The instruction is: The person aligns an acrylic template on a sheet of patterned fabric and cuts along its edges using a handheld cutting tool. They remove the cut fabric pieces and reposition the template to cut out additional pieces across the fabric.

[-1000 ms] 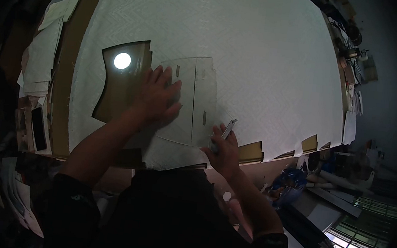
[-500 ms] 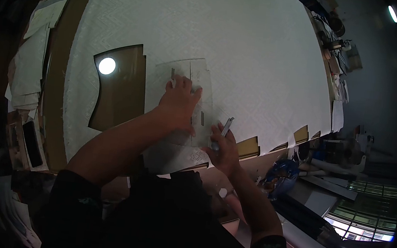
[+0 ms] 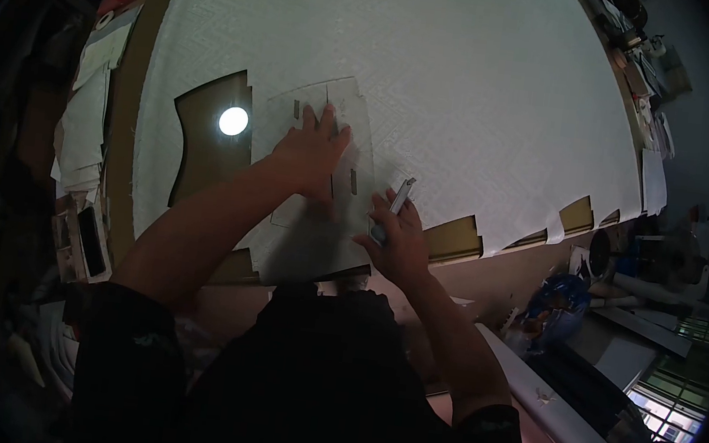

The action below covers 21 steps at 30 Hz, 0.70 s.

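My left hand lies with its fingers spread on a clear template. The template has narrow slots and marked lines, and it rests on white patterned fabric. Closed around a grey utility knife, my right hand is just right of the template, with the knife's narrow end pointing up and away from me. Whether the blade is out I cannot tell. Left of the template, a curved-sided cut-out in the fabric bares the brown tabletop, with a bright round light spot on it.
Notched cut-outs run along the fabric's near right edge. Papers and a dark phone-like slab lie at the left. Tools and papers line the far right edge. A blue plastic bag sits beyond the table, lower right.
The camera view has turned and shifted slightly. My left hand has shifted on the template, its fingertips now right of the upper slot. My right hand still grips the knife.
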{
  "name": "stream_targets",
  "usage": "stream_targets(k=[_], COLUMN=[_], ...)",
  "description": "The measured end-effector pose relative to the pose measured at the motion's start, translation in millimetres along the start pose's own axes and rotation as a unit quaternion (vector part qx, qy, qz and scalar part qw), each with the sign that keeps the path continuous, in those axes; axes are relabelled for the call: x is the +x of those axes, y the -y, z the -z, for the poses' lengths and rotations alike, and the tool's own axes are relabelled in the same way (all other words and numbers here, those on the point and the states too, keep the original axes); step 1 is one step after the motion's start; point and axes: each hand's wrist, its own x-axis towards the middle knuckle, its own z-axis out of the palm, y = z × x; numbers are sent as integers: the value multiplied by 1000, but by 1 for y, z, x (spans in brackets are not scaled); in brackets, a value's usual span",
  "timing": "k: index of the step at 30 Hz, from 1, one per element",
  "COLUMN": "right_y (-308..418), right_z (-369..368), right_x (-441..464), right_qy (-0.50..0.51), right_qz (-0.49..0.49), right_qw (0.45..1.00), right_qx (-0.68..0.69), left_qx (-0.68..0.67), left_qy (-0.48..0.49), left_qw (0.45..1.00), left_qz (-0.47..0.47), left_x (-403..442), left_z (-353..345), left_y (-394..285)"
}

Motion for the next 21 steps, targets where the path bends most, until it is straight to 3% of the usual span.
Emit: stream_targets(k=[11,13,17,19,21], right_y=[-4,-8,-3,3,1], right_z=[2,2,35,51,63], right_x=[-2,-12,-39,-45,-40], right_qy=[-41,-73,8,47,46], right_qz=[44,42,33,-84,-49], right_qw=[998,991,992,980,985], right_qx=[16,106,120,175,157], left_qx=[-3,2,-7,-2,-14], left_qy=[21,12,27,28,22], left_qw=[999,999,999,999,999], left_qz=[38,33,43,40,42], left_x=[4,2,-1,-1,0], left_z=[3,2,6,7,3], left_y=[-9,-10,-11,-10,-9])
